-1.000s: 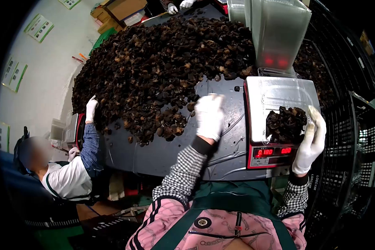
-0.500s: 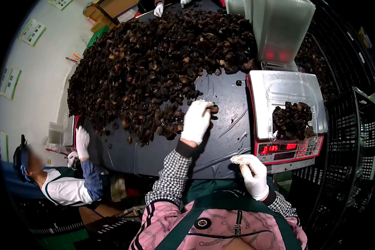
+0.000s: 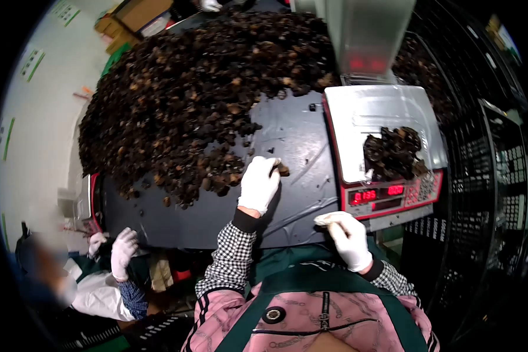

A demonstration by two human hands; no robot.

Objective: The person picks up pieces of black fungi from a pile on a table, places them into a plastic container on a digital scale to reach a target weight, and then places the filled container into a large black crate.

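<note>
My left hand (image 3: 259, 184), in a white glove, is over the dark table (image 3: 296, 136) at the near edge of a wide pile of wood ear mushrooms (image 3: 176, 100). Its thumb and fingers pinch a small brown wood ear mushroom (image 3: 284, 169). My right hand (image 3: 347, 239), also gloved, is at the table's front edge, below the scale. Its fingers are pressed together and their tips look stained; whether they hold anything cannot be made out. On the scale (image 3: 351, 135), a clear plastic tray (image 3: 369, 120) carries a clump of wood ear mushrooms (image 3: 393, 152). The red display is lit.
Tall stacks of clear trays (image 3: 369, 41) stand behind the scale. Black crates (image 3: 481, 176) line the right side. At the left, a co-worker's gloved hand (image 3: 124, 252) is near another scale (image 3: 88, 205). Cardboard boxes (image 3: 141, 14) are at the far left.
My left hand has drawn back toward me over the table, with the wood ear mushroom in its fingers. My right hand has hardly moved. The co-worker's hand has come away from the left scale.
</note>
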